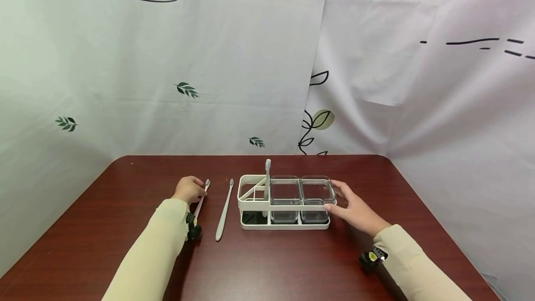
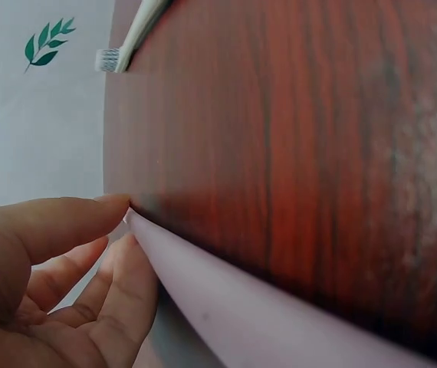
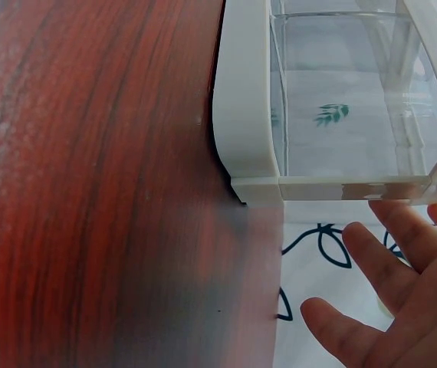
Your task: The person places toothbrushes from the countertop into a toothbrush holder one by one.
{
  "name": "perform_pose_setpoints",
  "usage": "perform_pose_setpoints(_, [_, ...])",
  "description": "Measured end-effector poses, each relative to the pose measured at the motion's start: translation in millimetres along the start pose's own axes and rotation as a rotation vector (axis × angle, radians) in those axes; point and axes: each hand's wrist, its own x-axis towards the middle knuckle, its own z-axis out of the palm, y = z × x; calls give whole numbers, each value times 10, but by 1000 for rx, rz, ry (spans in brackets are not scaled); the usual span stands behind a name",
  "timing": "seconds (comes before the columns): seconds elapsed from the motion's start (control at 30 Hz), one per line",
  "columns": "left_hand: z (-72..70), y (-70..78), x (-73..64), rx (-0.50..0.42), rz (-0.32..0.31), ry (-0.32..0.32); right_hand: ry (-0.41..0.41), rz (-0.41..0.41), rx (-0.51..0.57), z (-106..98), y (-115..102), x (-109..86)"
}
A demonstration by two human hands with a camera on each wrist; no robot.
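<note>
My left hand pinches a pale pink toothbrush near its neck, thumb on one side and fingers on the other. The brush lies along the table with its head pointing away. At the right end of a white toothbrush holder, my right hand grips the upper frame, thumb on the front rail and fingertips along the side. A toothbrush stands upright in the holder, beside two clear cups set in its frame. Between the left hand and the holder lies a white toothbrush, bristles at the far end.
The dark red wooden table has rounded far corners. Behind it and along the right hangs a pale cloth backdrop with leaf prints. A small dark device sits on each wrist.
</note>
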Motion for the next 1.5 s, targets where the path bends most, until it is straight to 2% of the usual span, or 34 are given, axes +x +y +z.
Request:
perform_pose_setpoints(0.5, [38, 39, 49, 127, 8, 12, 2, -1, -7, -20, -8, -10])
perform_pose_setpoints(0.77, [32, 40, 41, 177, 25, -7, 2, 3, -16, -21, -12, -12])
perform_pose_setpoints(1.2, [16, 59, -12, 96, 49, -22, -5, -9, 0, 4, 12, -12])
perform_pose_setpoints(1.5, [-38, 193, -50, 41, 54, -19, -6, -11, 18, 11, 32, -9])
